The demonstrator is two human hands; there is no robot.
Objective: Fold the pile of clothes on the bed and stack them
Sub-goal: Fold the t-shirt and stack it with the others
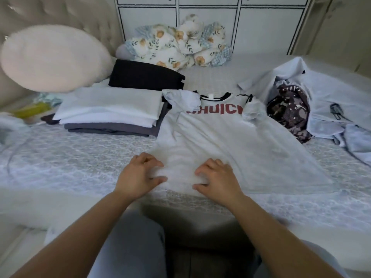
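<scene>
We judge task partly done: folded stack [112, 113] and black folded garment [144, 77] lie left of white T-shirt [230, 141]; unfolded heap [313, 109] right of it awaits. Left hand [138, 175], right hand [218, 179] pinch shirt hem, fingers curled. Red print reads roughly "CHUICI", partly hidden.

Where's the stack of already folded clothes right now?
In the head view, the folded stack sits on the bed left of the white T-shirt, touching its left sleeve, with the folded black garment just behind it.
</scene>
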